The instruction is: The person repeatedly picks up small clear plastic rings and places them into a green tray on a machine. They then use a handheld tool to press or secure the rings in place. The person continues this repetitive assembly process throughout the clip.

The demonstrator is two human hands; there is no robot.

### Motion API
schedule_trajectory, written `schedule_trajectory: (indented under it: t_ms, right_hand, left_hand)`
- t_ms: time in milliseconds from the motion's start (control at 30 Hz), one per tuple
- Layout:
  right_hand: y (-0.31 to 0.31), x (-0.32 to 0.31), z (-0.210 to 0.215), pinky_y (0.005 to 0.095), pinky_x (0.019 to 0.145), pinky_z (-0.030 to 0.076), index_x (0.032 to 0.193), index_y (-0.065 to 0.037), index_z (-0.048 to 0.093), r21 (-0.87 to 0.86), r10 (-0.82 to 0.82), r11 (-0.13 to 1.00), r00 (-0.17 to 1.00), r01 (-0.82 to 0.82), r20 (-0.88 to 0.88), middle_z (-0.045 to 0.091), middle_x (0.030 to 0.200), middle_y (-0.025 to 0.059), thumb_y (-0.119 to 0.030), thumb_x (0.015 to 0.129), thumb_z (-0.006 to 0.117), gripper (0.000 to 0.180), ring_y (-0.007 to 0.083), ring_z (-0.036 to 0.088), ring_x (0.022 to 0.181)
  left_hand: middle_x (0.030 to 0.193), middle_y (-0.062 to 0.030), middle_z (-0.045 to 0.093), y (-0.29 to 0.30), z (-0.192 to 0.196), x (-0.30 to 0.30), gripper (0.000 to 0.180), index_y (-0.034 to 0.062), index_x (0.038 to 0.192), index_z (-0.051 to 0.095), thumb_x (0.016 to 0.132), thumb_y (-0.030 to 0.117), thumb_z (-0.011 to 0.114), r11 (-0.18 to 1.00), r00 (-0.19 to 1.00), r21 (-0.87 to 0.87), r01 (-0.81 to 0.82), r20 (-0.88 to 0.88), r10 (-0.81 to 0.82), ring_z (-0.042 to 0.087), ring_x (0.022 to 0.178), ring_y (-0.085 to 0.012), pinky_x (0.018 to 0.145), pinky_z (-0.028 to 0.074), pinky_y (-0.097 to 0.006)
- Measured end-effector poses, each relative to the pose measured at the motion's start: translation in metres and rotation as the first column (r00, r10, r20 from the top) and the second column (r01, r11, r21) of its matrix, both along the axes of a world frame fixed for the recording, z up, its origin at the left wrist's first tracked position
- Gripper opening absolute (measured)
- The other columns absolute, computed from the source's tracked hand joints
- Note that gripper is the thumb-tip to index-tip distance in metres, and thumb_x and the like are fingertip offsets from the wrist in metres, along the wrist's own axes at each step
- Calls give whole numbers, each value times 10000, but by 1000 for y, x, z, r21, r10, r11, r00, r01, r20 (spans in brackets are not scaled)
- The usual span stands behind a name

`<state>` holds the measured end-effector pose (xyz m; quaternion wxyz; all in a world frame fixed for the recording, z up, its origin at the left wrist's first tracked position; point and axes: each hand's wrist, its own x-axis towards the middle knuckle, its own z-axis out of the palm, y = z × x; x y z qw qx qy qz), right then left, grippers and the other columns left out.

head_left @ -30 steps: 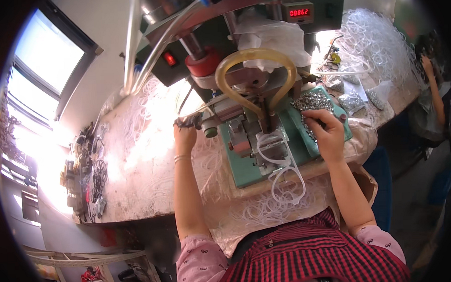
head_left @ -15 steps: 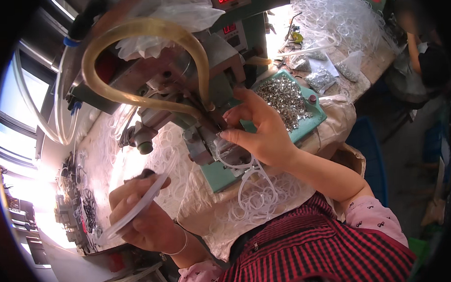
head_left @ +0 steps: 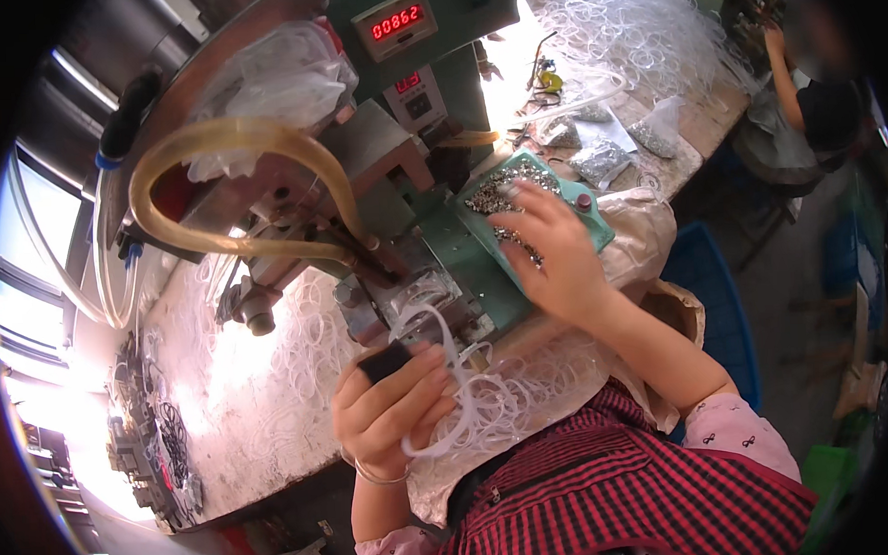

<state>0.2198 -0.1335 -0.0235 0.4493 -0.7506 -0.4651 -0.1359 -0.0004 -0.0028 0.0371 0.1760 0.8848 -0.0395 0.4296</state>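
Observation:
My left hand (head_left: 395,408) is closed on a translucent plastic strap (head_left: 451,348), which loops up towards the press and curls down beside the fingers. A black piece (head_left: 384,361) sits at its fingertips; whether it is a finger cover or something held I cannot tell. My right hand (head_left: 566,263) reaches over the green tray (head_left: 602,235), fingers spread and touching the small shiny metal parts (head_left: 500,192) heaped there. Between the hands stands the press head (head_left: 390,265), its tip above a metal block (head_left: 427,293) with nothing of mine on it.
A thick yellowish hose (head_left: 214,139) arches over the machine. Red digits glow on a counter (head_left: 396,25). Translucent straps (head_left: 641,26) pile at the back right, near bags of metal parts (head_left: 601,159). More straps (head_left: 507,402) lie in front of me. Another person's arm (head_left: 784,80) shows far right.
My right hand has left the press and moved right, onto the metal parts. My left hand has come right and closer to the press with the strap. The view has shifted slightly.

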Motion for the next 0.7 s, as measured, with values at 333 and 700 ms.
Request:
schedule_trajectory:
  t_ms: [333, 700]
  right_hand:
    - [2, 59, -35, 438, 847, 511, 807, -99, 711, -83, -159, 986, 976, 148, -146, 685, 958, 97, -117, 771, 770, 71, 325, 627, 978]
    - [3, 42, -32, 370, 830, 531, 935, -47, 749, 51, -18, 999, 999, 20, -41, 737, 967, 118, 0, 847, 681, 121, 323, 685, 932]
  left_hand:
    - [1011, -51, 778, 8, 9, 11, 279, 109, 946, 796, 733, 283, 843, 995, 962, -13, 96, -255, -96, 735, 942, -247, 897, 566, -396]
    - [1119, -133, 754, -14, 24, -17, 196, 67, 1028, 782, 895, 199, 726, 991, 943, -83, 101, -308, -122, 720, 1020, -303, 876, 565, -380]
